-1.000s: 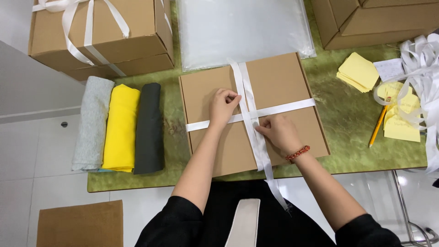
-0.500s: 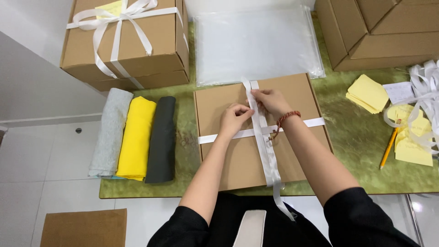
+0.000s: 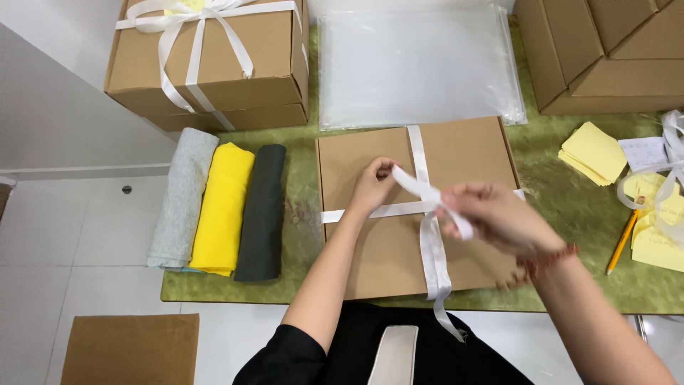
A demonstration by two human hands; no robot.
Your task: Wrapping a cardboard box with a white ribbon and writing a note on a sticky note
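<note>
So the flat brown cardboard box (image 3: pixel 388 249) sits in the middle of the green tabletop (image 3: pixel 570 207), right in front of the person, with a white satin ribbon (image 3: pixel 432 249) crossed over its lid, one strip running lengthwise and one across, loose tail hanging off the near edge. Left hand (image 3: pixel 370 189) has its fingers pinched on one ribbon end just left of the crossing. Right hand (image 3: pixel 495 217) is lifted off the lid a bit and blurry, fingers pressed together pinching the other end, so there's a short raised span of ribbon between the two hands.

Counts: three rolled cloths left of the box, gray (image 3: pixel 182 199), yellow (image 3: pixel 222 208), dark gray (image 3: pixel 261 212), side by side and touching. One already-tied box stack (image 3: pixel 206 64) with a bow at back left. One stack of clear plastic bags (image 3: pixel 417 64) behind the box. More plain cartons (image 3: pixel 605 50) back right, can't count them exactly. Yellow notes (image 3: pixel 591 151) and an orange pencil (image 3: pixel 623 241) on the right.

Compared with half a second ago, the right hand has come back from the far side of the crossing and pulled its end up and rightward; the left has barely shifted.
</note>
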